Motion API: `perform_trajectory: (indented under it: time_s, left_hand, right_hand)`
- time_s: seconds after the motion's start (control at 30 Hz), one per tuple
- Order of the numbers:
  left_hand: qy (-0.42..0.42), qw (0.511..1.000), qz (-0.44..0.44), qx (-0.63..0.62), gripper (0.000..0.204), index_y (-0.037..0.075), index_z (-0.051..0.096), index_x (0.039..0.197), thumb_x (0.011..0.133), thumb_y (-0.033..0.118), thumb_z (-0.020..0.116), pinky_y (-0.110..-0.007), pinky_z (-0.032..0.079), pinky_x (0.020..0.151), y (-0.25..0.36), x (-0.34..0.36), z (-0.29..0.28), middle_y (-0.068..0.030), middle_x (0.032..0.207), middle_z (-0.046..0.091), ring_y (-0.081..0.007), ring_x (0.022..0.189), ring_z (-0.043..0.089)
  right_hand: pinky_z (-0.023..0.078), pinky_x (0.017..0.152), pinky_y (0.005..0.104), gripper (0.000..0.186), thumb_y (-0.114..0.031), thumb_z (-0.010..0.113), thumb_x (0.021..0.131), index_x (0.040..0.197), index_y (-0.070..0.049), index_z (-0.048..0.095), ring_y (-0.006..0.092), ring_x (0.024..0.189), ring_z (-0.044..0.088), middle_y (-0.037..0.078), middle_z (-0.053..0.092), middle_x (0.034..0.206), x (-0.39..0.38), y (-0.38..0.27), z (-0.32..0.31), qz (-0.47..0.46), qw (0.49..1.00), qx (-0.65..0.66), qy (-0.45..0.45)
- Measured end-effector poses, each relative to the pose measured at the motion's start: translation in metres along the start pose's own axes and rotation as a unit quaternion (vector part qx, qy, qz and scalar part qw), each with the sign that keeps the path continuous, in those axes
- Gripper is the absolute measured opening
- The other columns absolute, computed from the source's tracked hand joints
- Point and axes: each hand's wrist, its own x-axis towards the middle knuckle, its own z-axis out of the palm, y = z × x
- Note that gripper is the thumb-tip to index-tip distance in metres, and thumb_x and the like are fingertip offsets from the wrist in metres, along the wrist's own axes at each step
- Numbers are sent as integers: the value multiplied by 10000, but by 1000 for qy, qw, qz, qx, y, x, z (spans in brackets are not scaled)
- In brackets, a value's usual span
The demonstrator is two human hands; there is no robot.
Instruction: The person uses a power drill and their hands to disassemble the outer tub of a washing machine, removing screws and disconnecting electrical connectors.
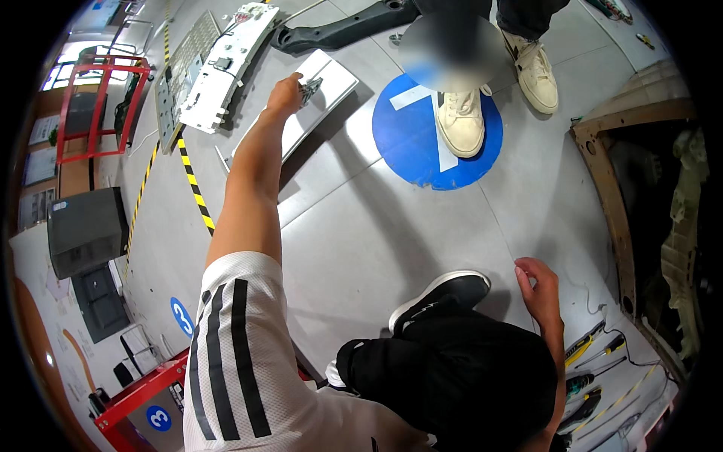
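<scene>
My left hand (284, 96), at the end of an outstretched arm, is over a white flat panel (329, 79) on the floor. Its fingers are closed beside a small pile of dark metal pieces (309, 90) lying on the panel; what they hold, if anything, is hidden. My right hand (539, 288) hangs beside my knee, with a gap between thumb and curled fingers and nothing seen in it. Left of the panel lies a white moulded part (226, 71) with cutouts.
A person in cream sneakers (461, 124) stands on a blue floor disc (395, 154). Beyond the panel lies a black curved bar (343, 26). Several hand tools (580, 350) rest at the lower right, below a brown-edged frame (610, 203). A red metal frame (103, 56) stands far left.
</scene>
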Motion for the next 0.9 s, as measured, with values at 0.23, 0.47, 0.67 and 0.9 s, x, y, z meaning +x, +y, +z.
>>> perform_trajectory:
  time_s: [0.23,0.47,0.67,0.9]
  left_hand:
    - [155,979,126,-44,311,84,546,1096,786,92,536,-393,486,733,-55,-20,0,-159,917,645,-327,836,621]
    - [-68,981,175,51,158,73,606,932,807,139,536,-403,477,644,15,-101,-33,-159,772,621,-339,727,600]
    - [-241,896,357,103,139,48,630,817,800,181,592,-390,481,622,180,-153,-21,-131,761,624,-308,689,601]
    - [-236,694,675,87,154,13,609,914,762,36,621,-334,483,624,433,-239,-45,-117,807,625,-265,698,611]
  right_hand:
    - [477,664,271,113,-34,586,812,908,17,613,206,749,605,124,626,871,5,-4,-2,-17,1000,-16,-5]
    - [481,705,313,126,-72,579,812,904,7,614,265,788,603,125,621,886,4,-8,-14,-75,996,-54,5]
    - [476,692,392,74,-112,582,786,814,-46,598,290,795,580,103,592,827,-5,-31,-66,-180,954,-224,-80]
    - [450,633,373,91,-48,596,665,755,-53,582,261,748,587,105,572,775,-134,-45,-137,-56,929,-342,-127]
